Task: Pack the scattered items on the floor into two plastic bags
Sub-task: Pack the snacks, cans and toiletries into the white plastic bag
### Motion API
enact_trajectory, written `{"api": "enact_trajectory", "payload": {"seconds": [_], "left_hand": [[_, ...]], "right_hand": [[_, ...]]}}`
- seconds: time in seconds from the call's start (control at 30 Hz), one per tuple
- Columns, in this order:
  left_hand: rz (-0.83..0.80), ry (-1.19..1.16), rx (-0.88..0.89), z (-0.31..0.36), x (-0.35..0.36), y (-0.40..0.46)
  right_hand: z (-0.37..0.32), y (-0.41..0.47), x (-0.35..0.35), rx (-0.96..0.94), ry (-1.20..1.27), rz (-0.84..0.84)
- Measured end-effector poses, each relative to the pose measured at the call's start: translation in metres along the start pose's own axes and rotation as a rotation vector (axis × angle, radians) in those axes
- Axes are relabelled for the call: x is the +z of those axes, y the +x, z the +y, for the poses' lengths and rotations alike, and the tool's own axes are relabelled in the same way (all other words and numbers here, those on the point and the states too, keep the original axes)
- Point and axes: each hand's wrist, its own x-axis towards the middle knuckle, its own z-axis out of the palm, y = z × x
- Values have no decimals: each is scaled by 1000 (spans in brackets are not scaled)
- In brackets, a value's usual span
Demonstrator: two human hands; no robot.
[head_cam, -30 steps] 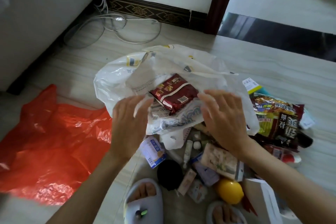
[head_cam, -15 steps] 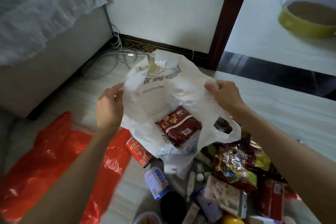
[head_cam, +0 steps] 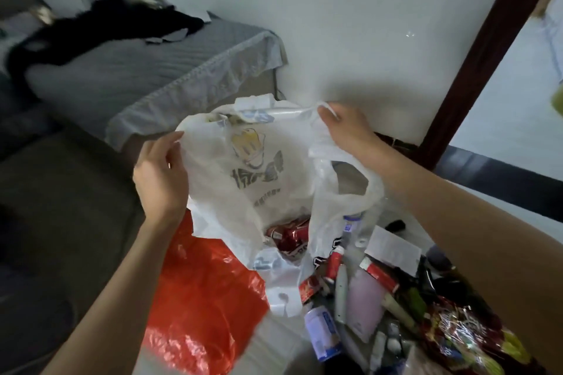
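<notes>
While we lift the white plastic bag (head_cam: 259, 173) above the floor, our left hand (head_cam: 161, 170) pinches its left rim and our right hand (head_cam: 347, 128) grips its far handle; a red snack packet (head_cam: 289, 236) lies inside, the orange bag (head_cam: 201, 298) below left.

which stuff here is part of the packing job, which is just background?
Job: white bag, held open by left hand and right hand; red packet inside it; orange bag; loose bottles and snack packs on the floor.

Background: bed, black cloth, door frame.
</notes>
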Motion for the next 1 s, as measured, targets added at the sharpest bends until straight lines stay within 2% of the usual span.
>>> {"api": "enact_trajectory", "payload": {"seconds": [0.17, 0.27, 0.47, 0.6, 0.7, 0.77, 0.83, 0.9, 1.0], "left_hand": [[-35, 84, -85, -46, -27, -19], [-124, 138, -143, -75, -34, -41], [-342, 210, -374, -107, -42, -64], [-447, 235, -415, -107, -53, -67], [-421, 300, -274, -102, -62, -78], [-347, 326, -63, -94, -66, -92], [-342, 275, 143, -79, -62, -116], [-466, 175, 328, -64, -49, -147], [-820, 139, 474, -51, -14, -189]], "right_hand": [[-44, 9, 41, -59, 182, -112], [-41, 4, 69, -98, 57, -189], [10, -14, 111, 74, -103, -261], [21, -30, 107, 154, -8, -314], [20, -62, 90, 214, 17, -285], [26, -88, 81, 218, -18, -260], [43, -118, 76, 249, -85, -248], [64, -148, 74, 290, -114, -278], [92, -191, 79, 374, -108, -357]]}}
